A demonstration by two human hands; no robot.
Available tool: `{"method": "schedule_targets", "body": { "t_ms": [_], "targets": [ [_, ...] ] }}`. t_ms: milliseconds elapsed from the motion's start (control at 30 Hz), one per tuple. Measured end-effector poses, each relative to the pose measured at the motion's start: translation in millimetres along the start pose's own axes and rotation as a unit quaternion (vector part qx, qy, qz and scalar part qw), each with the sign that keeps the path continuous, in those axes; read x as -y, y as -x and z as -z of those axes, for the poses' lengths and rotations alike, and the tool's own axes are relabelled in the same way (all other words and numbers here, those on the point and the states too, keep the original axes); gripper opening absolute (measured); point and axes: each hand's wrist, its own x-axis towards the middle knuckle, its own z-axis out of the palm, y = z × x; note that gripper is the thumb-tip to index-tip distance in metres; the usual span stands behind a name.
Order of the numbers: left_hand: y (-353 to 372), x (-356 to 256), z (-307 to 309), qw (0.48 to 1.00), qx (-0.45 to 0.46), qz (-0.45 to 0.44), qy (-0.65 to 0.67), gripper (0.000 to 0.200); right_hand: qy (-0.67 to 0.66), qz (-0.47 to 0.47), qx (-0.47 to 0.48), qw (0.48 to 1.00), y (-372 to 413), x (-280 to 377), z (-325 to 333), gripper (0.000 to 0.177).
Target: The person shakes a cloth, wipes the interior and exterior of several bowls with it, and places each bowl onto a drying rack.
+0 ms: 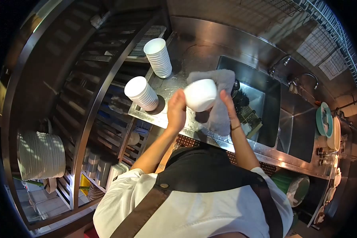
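A small white bowl point(201, 95) is held up above the steel counter, tilted on its side. My left hand point(177, 111) grips its left side, fingers closed round it. My right hand point(229, 106) is closed on a grey towel point(222, 118), which hangs behind the bowl and down its right side. How far the right fingers reach behind the bowl is hidden. To the left stand two stacks of white bowls, the nearer stack point(142, 94) and the farther stack point(158, 58).
Right of my hands is a steel sink point(267, 103) holding dark racks or utensils, with a second basin point(296, 131) beside it. Taps point(285, 60) rise behind. Slatted shelving point(107, 85) stands at left, with stacked plates point(41, 155). A green bowl point(324, 119) sits far right.
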Motion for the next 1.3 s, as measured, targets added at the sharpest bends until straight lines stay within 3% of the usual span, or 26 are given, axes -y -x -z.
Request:
{"method": "schedule_targets", "body": {
  "t_ms": [67, 100, 167, 233, 267, 367, 433, 467, 500, 533, 567, 633, 667, 700, 733, 767, 800, 833, 867, 900, 933, 967, 1000, 1167, 1233, 1300],
  "targets": [
    [-33.9, 4.5, -9.0, 0.973, -0.08, 0.117, 0.181, 0.035, 0.135, 0.056, 0.069, 0.987, 6.1, 8.4, 6.0, 0.054],
    [-39.7, 13.2, -12.7, 0.973, -0.083, 0.115, 0.182, 0.035, 0.268, 0.109, 0.136, 0.948, 11.4, 15.1, 1.2, 0.054],
    [-43.3, 28.4, -21.2, 0.938, -0.046, 0.31, 0.15, 0.04, 0.308, 0.097, 0.142, 0.936, 16.3, 22.7, 5.7, 0.059],
    [-29.4, 38.8, -18.2, 0.895, -0.03, 0.41, 0.173, 0.048, 0.553, 0.181, 0.302, 0.755, 18.0, 38.9, 20.0, 0.057],
    [-22.6, 29.8, -28.2, 0.882, -0.038, 0.431, 0.187, 0.049, 0.592, 0.315, 0.305, 0.676, 19.7, 29.2, 33.8, 0.055],
    [-17.7, 15.9, -48.5, 0.88, -0.047, 0.436, 0.181, 0.048, 0.591, 0.293, 0.342, 0.67, 18.9, 38.1, 25.3, 0.056],
    [-28.0, 24.5, -54.2, 0.951, -0.062, 0.294, 0.071, 0.045, 0.592, 0.335, 0.314, 0.663, 8.2, 33.7, 21.7, 0.049],
    [-26.3, 31.3, -58.7, 0.993, 0.005, 0.046, -0.112, 0.043, 0.44, 0.228, 0.206, 0.843, 10.0, 27.2, 13.8, 0.045],
    [-29.2, 33.3, -59.2, 0.992, 0.006, 0.049, -0.115, 0.043, 0.254, 0.103, 0.082, 0.958, 12.1, 24.9, 8.6, 0.041],
    [-36.1, 34.0, -58.7, 0.957, 0.044, -0.142, -0.248, 0.043, 0.105, -0.103, 0.013, 0.989, 1.4, 37.4, 6.2, 0.034],
    [-45.1, 35.3, -56.9, 0.868, 0.081, -0.327, -0.364, 0.044, 0.102, -0.099, 0.011, 0.99, -4.7, 44.5, 4.4, 0.034],
    [-46.9, 39.7, -49.2, 0.867, 0.1, -0.339, -0.352, 0.045, 0.106, -0.113, 0.043, 0.987, -7.2, 49.7, 2.6, 0.033],
    [-44.9, 33.7, -53.2, 0.981, 0.03, -0.127, -0.145, 0.046, 0.264, 0.052, 0.094, 0.958, -5.7, 39.3, 8.1, 0.035],
    [-48.1, 23.2, -57.7, 0.991, -0.04, 0.104, 0.07, 0.048, 0.261, 0.064, 0.088, 0.959, -10.9, 39.3, 9.4, 0.035],
    [-56.4, 2.3, -51.4, 0.945, -0.009, 0.293, 0.147, 0.049, 0.465, 0.29, 0.16, 0.821, -15.2, 39.6, 10.9, 0.035],
    [-60.4, 5.8, -44.9, 0.943, -0.005, 0.301, 0.143, 0.049, 0.62, 0.471, 0.211, 0.59, -13.4, 35.5, 11.1, 0.035],
    [-61.9, 14.3, -35.6, 0.95, -0.009, 0.294, 0.1, 0.049, 0.622, 0.466, 0.205, 0.595, -8.9, 26.5, 8.2, 0.035],
    [-64.5, 19.9, -29.7, 0.957, -0.011, 0.283, 0.057, 0.05, 0.554, 0.4, 0.161, 0.712, -7.8, 19.0, 2.1, 0.033],
    [-60.5, 23.7, -37.3, 0.993, 0.061, 0.101, -0.01, 0.049, 0.472, 0.328, 0.114, 0.811, -8.1, 13.5, -4.2, 0.03],
    [-61.2, 23.3, -33.7, 0.993, 0.064, 0.104, -0.008, 0.049, 0.377, 0.248, 0.065, 0.89, -7.7, 10.6, -9.8, 0.028],
    [-63.3, 22.2, -27.7, 0.965, 0.127, -0.126, -0.194, 0.05, 0.137, 0.049, 0.057, 0.988, -11.5, 19.3, -11.1, 0.025],
    [-67.7, 20.4, -20.1, 0.848, 0.177, -0.347, -0.36, 0.051, -0.119, -0.153, 0.046, 0.98, -19.4, 33.0, -11.7, 0.022],
    [-69.9, 20.1, -5.8, 0.783, 0.259, -0.397, -0.402, 0.052, -0.112, -0.182, 0.058, 0.975, -28.9, 28.0, -2.0, 0.024],
    [-53.3, 20.2, 28.2, 0.774, 0.365, -0.334, -0.395, 0.057, -0.034, -0.287, 0.094, 0.953, -38.3, 12.9, 16.0, 0.026],
    [-42.8, 20.3, 22.9, 0.838, 0.338, -0.177, -0.39, 0.06, -0.04, -0.319, 0.084, 0.943, -36.7, 18.4, 16.5, 0.027],
    [-38.5, 23.3, 30.6, 0.947, 0.228, 0.159, -0.159, 0.057, -0.015, -0.327, 0.093, 0.94, -38.0, 6.8, 39.1, 0.028]
  ]
}}
